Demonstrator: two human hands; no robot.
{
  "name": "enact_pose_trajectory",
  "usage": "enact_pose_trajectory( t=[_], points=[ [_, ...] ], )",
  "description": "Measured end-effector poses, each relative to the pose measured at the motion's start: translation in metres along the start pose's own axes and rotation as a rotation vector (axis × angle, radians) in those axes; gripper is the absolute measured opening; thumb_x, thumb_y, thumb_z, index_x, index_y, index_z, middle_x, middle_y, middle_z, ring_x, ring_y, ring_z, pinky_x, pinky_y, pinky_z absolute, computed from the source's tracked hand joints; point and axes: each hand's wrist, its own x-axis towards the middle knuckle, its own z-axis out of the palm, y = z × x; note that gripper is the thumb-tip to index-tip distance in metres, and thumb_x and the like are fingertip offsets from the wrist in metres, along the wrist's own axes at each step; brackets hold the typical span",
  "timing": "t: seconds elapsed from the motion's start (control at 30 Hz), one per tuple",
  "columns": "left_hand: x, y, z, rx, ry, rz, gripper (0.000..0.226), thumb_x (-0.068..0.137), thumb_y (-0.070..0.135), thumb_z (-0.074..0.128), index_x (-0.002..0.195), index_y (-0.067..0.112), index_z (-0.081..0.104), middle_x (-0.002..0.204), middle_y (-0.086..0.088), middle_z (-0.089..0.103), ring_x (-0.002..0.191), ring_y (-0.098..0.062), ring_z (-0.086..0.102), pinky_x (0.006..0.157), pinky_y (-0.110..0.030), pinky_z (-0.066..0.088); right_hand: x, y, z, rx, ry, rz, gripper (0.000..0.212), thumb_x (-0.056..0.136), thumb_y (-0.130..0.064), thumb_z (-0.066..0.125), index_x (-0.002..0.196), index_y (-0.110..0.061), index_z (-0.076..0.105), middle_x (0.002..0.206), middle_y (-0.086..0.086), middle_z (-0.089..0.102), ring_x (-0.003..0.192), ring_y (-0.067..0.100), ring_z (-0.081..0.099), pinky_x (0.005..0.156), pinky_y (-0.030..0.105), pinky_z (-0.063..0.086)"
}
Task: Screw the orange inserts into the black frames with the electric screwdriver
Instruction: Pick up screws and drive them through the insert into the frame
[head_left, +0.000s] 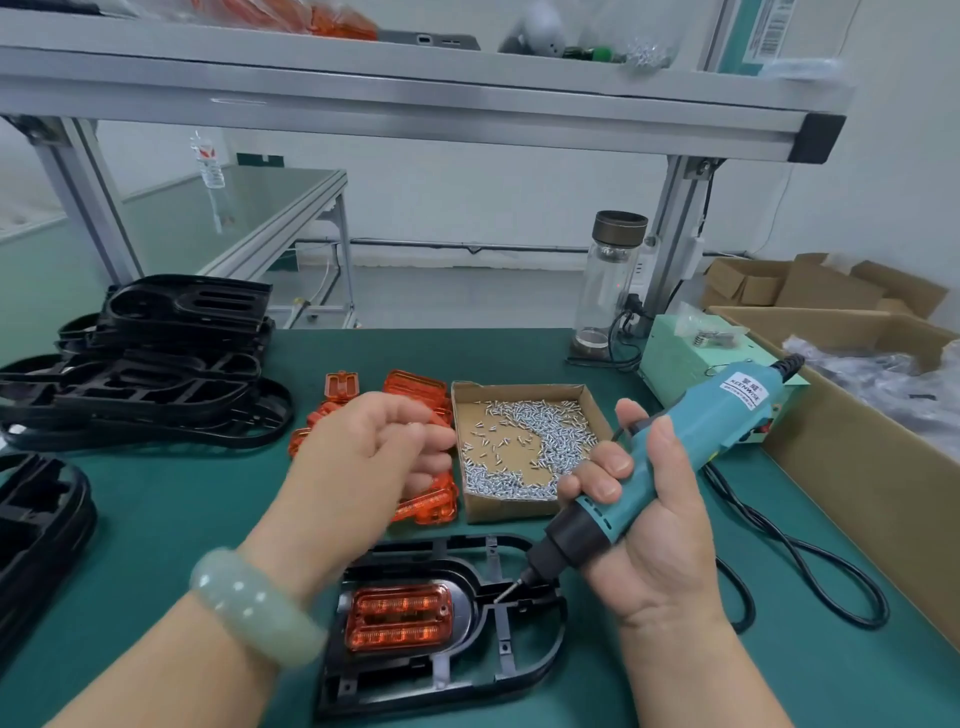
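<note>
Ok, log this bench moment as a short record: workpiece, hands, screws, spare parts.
workpiece: black frame with one orange insert seated in it
right hand: grips electric screwdriver, bit angled down at the black frame
left hand: fingers curled, over the loose orange inserts; contents unclear
screws: loose in open cardboard box
spare frames: stacked at far left

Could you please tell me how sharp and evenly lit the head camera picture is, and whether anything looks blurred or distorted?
Head view: light is soft and even, shadows on the green mat faint; the left hand is slightly motion-smeared, while the right hand and electric screwdriver look sharper; the shelf beam bows from wide-angle distortion; the barcode label above is blurred.
</note>
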Motion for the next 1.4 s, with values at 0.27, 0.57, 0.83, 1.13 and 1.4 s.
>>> enact_pose_trajectory(
  t=[0.27,0.57,0.83,1.13,1.4],
  points=[
    [-0.052,-0.020,-0.011,-0.537,0.113,-0.254,0.016,0.056,0.007,0.073,0.068,0.016,0.076,0.064,-0.006,0.066,0.052,-0.009,0.059,0.047,-0.018,0.050,-0.004,0.007,0.026,0.052,0.019,-0.084,0.023,0.077,-0.041,0.061,0.094,-0.025,0.059,0.057,-0.009,0.044,0.042,0.005,0.043,0.055,0.020,0.049],
    [-0.059,-0.021,-0.004,-0.539,0.101,-0.292,0.021,0.052,0.028,0.075,0.070,0.018,0.076,0.068,-0.008,0.070,0.050,-0.006,0.058,0.044,-0.016,0.047,-0.002,0.025,0.029,0.116,0.118,-0.134,0.022,0.077,-0.038,0.062,0.094,-0.023,0.058,0.057,-0.009,0.043,0.043,0.005,0.042,0.054,0.020,0.047],
    [-0.063,-0.021,0.009,-0.452,0.054,-0.342,0.032,0.046,0.045,0.075,0.069,0.022,0.076,0.067,-0.005,0.071,0.048,-0.004,0.055,0.041,-0.015,0.039,-0.002,0.028,0.025,0.146,0.118,-0.145,0.021,0.078,-0.039,0.062,0.093,-0.024,0.056,0.057,-0.010,0.043,0.043,0.005,0.043,0.055,0.021,0.048],
    [-0.067,-0.019,0.023,-0.559,0.097,-0.367,0.017,0.054,0.036,0.072,0.059,0.020,0.074,0.063,-0.006,0.068,0.046,-0.006,0.054,0.038,-0.015,0.039,-0.004,0.029,0.025,0.165,0.145,-0.174,0.023,0.078,-0.039,0.062,0.094,-0.024,0.056,0.059,-0.010,0.043,0.043,0.005,0.042,0.057,0.020,0.049],
    [-0.065,-0.018,0.022,-0.643,0.038,-0.452,0.015,0.053,0.030,0.073,0.055,0.015,0.072,0.060,-0.006,0.065,0.045,-0.006,0.054,0.036,-0.014,0.039,-0.009,0.032,0.029,0.121,0.112,-0.241,0.021,0.081,-0.038,0.060,0.096,-0.024,0.057,0.060,-0.009,0.044,0.045,0.006,0.042,0.057,0.022,0.049]
  ],
)
